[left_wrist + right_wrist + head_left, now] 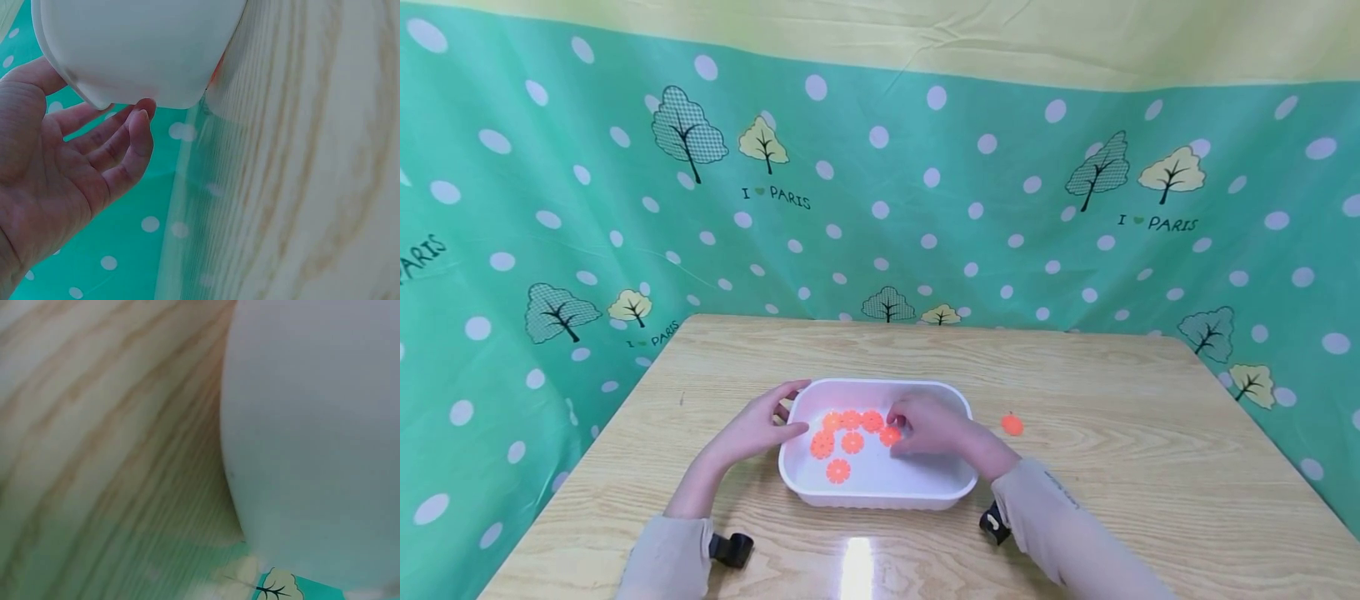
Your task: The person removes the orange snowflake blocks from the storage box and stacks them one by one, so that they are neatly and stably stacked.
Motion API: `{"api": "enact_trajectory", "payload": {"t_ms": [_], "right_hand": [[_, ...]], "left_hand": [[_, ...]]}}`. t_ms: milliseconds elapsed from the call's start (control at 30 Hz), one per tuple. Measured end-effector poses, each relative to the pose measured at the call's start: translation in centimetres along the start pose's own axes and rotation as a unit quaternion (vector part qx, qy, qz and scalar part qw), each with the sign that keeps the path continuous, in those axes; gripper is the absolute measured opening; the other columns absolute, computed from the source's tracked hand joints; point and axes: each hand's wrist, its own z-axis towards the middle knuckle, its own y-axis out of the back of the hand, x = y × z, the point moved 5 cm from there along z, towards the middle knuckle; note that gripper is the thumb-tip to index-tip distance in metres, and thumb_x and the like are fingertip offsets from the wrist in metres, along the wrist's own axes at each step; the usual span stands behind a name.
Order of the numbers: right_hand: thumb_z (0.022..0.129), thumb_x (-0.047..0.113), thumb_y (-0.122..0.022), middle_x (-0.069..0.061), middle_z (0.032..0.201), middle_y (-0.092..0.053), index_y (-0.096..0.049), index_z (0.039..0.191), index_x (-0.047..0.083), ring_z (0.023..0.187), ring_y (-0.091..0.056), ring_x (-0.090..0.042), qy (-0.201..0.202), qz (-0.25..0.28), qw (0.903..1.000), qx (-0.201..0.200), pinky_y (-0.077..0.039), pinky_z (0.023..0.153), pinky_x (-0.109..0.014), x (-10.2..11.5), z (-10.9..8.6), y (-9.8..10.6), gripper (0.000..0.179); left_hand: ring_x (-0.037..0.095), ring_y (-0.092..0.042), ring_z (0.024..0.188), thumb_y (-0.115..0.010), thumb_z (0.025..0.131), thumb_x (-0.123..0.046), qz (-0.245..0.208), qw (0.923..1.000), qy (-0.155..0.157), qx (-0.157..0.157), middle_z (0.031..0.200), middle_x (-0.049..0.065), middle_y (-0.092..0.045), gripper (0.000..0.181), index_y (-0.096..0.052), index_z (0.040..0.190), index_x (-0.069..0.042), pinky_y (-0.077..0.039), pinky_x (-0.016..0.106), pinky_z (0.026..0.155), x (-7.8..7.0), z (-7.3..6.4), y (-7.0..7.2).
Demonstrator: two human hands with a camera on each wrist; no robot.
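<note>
A white plastic basin stands on the wooden table in the head view. Several flat orange notched discs lie inside, mostly toward its left half. My left hand holds the basin's left end, thumb at the rim and fingers along the outer wall. The left wrist view has the same hand against the white wall. Reaching over the right side, my right hand is down in the basin, thumb and curled fingers around one orange disc. The right wrist view gives only the basin's outer wall, with the hand hidden.
A separate orange piece with a tiny dark tip lies on the wooden table right of the basin. Black wrist cameras are strapped at both sleeves. A green dotted curtain hangs behind the table.
</note>
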Motion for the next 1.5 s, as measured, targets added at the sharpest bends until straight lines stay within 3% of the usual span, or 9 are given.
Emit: {"api": "enact_trajectory", "payload": {"t_ms": [533,867,1500], "right_hand": [[0.072,0.032,-0.075,0.004,0.081,-0.053,-0.062,0.087,0.017,0.073,-0.045,-0.008,-0.006,-0.024,0.9997,0.006,-0.039,0.067,-0.020,0.16,0.40,-0.47,0.025],[0.072,0.028,-0.072,0.008,0.076,-0.050,-0.061,0.086,0.016,0.071,-0.044,-0.007,0.005,-0.047,0.9989,0.004,-0.038,0.066,-0.019,0.52,0.17,-0.39,0.022],[0.070,0.023,-0.072,0.009,0.075,-0.054,-0.062,0.089,0.015,0.068,-0.047,-0.006,0.018,-0.013,0.9997,-0.009,-0.040,0.063,-0.018,0.44,0.03,-0.14,0.023]], "left_hand": [[0.018,-0.051,0.087,-0.066,0.082,-0.023,0.003,1.0000,0.003,-0.003,0.121,0.009,-0.049,0.062,-0.039,0.137,-0.015,-0.048,0.029,0.067,-0.02,0.01,-0.09],[0.018,-0.051,0.084,-0.066,0.082,-0.022,0.001,1.0000,0.000,-0.004,0.119,0.009,-0.050,0.062,-0.039,0.137,-0.014,-0.047,0.028,0.065,-0.02,0.00,-0.12],[0.018,-0.051,0.084,-0.067,0.081,-0.022,0.001,1.0000,-0.002,-0.004,0.118,0.008,-0.050,0.062,-0.039,0.136,-0.015,-0.048,0.029,0.065,-0.20,-0.12,-0.04]]}}
